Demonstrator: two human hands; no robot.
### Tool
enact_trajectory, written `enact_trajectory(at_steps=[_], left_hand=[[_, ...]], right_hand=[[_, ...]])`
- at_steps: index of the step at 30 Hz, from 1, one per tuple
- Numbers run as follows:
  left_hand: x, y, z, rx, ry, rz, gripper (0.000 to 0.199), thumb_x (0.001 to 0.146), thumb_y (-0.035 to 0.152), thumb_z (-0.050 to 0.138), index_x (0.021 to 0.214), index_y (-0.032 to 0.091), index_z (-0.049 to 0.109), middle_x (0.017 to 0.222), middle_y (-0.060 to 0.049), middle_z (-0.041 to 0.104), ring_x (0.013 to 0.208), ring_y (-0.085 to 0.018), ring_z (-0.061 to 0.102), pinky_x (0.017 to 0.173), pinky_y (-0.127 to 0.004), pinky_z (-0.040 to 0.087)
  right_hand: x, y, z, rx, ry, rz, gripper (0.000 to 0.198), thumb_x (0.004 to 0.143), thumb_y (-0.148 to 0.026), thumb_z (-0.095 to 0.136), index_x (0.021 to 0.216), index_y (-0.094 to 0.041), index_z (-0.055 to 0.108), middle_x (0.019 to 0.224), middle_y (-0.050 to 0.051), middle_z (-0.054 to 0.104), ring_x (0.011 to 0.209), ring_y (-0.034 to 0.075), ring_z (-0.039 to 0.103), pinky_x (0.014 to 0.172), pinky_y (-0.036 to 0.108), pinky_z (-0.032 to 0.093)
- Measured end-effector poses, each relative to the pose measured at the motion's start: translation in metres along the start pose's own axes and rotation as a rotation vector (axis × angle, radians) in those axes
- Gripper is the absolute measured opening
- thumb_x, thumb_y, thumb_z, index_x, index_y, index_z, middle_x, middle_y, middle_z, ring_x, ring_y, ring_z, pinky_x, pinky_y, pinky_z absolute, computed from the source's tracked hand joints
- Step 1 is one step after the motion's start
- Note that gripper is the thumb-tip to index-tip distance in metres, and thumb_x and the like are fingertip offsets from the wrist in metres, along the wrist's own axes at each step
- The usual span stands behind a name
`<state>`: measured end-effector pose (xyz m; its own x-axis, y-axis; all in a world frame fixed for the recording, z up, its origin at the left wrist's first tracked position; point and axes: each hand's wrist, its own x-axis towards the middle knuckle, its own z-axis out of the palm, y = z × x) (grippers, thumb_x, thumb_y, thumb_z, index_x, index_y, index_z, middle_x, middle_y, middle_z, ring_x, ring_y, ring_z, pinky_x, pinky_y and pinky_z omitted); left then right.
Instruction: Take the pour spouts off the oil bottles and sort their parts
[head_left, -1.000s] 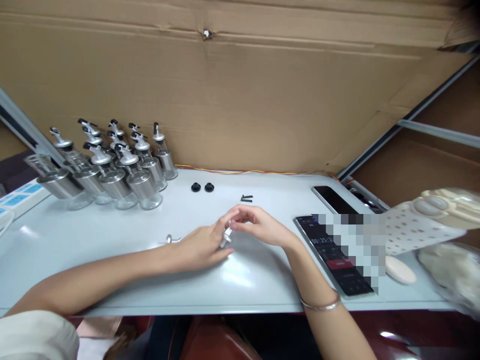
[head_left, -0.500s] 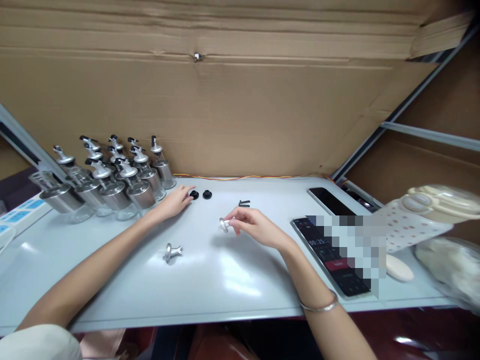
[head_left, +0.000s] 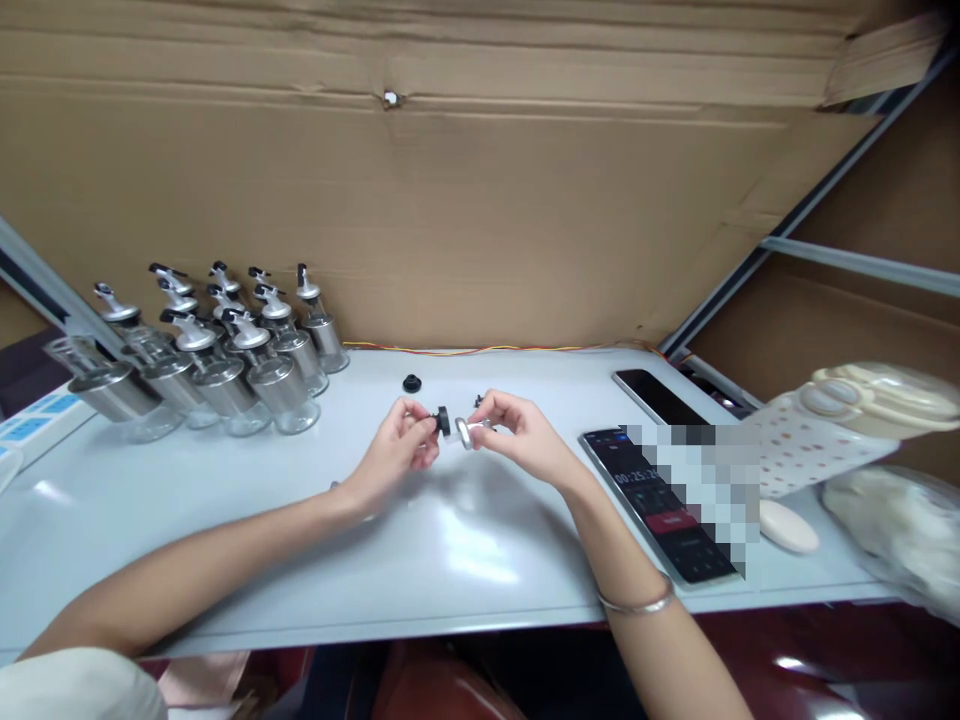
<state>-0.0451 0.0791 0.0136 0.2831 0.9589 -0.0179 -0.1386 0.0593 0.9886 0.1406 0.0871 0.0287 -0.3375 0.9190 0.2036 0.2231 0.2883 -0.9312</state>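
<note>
Over the middle of the table my left hand [head_left: 401,440] pinches a black stopper [head_left: 442,420] with its wide end turned right. Facing it, my right hand [head_left: 519,432] grips a silver pourer spout [head_left: 464,433], its round base toward the stopper. A small gap seems to separate the two parts. Behind the hands a second black stopper [head_left: 412,383] lies on the table. Small black levers [head_left: 478,401] show just past my right fingers, partly hidden. Another silver spout is mostly covered by my left forearm.
Several glass bottles with steel sleeves [head_left: 279,392] and pourer tops crowd the left side, beside a white power strip [head_left: 45,415]. On the right lie two phones [head_left: 652,395], a spotted cream container [head_left: 825,430], an oval white object [head_left: 787,526] and a plastic bag [head_left: 892,530].
My left hand has picked up one black stopper from the back of the table and brought it right and nearer, up to the spout. My right hand has lifted slightly, still holding the spout.
</note>
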Motion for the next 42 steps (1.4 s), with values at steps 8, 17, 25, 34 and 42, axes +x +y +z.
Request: enact_trajectory(at_steps=[8, 17, 25, 34, 42], left_hand=[[-0.015, -0.037, 0.005, -0.075, 0.046, -0.029, 0.029, 0.081, 0.044, 0.049, 0.092, 0.023, 0.032, 0.062, 0.008, 0.045, 0.05, -0.008, 0.045, 0.049, -0.021, 0.028], [-0.02, -0.033, 0.005, 0.05, -0.006, 0.075, 0.029, 0.082, 0.037, 0.056, 0.099, 0.021, 0.039, 0.077, 0.004, 0.048, 0.056, -0.007, 0.046, 0.059, -0.024, 0.036], [-0.001, -0.031, -0.011, 0.145, -0.018, 0.238, 0.03, 0.08, 0.034, 0.062, 0.102, 0.018, 0.048, 0.083, 0.0, 0.056, 0.066, -0.011, 0.054, 0.068, -0.027, 0.042], [-0.002, -0.031, -0.012, 0.236, -0.007, 0.264, 0.028, 0.084, 0.034, 0.056, 0.106, 0.018, 0.052, 0.088, -0.003, 0.06, 0.069, -0.012, 0.057, 0.072, -0.028, 0.046], [-0.001, -0.031, -0.013, 0.29, -0.004, 0.294, 0.025, 0.083, 0.033, 0.059, 0.102, 0.017, 0.055, 0.091, -0.005, 0.062, 0.073, -0.014, 0.059, 0.074, -0.029, 0.048]], right_hand=[[0.001, 0.002, 0.002, -0.03, -0.044, 0.036, 0.014, 0.072, -0.026, 0.063, 0.068, -0.019, 0.053, 0.065, 0.0, 0.061, 0.065, 0.013, 0.054, 0.064, 0.028, 0.044], [0.001, 0.005, 0.001, 0.022, -0.108, 0.037, 0.019, 0.075, -0.034, 0.066, 0.074, -0.018, 0.055, 0.069, 0.001, 0.061, 0.065, 0.013, 0.055, 0.066, 0.029, 0.044], [0.002, 0.008, 0.001, 0.015, -0.091, 0.02, 0.02, 0.072, -0.033, 0.069, 0.078, -0.019, 0.058, 0.081, 0.003, 0.063, 0.074, 0.014, 0.057, 0.073, 0.03, 0.046], [0.004, 0.01, 0.0, 0.01, -0.132, 0.094, 0.019, 0.076, -0.036, 0.063, 0.077, -0.017, 0.062, 0.07, 0.001, 0.061, 0.068, 0.014, 0.057, 0.068, 0.03, 0.043], [0.002, 0.005, 0.001, -0.133, -0.122, 0.017, 0.015, 0.077, -0.033, 0.063, 0.075, -0.018, 0.063, 0.078, 0.003, 0.064, 0.074, 0.015, 0.055, 0.072, 0.03, 0.042]])
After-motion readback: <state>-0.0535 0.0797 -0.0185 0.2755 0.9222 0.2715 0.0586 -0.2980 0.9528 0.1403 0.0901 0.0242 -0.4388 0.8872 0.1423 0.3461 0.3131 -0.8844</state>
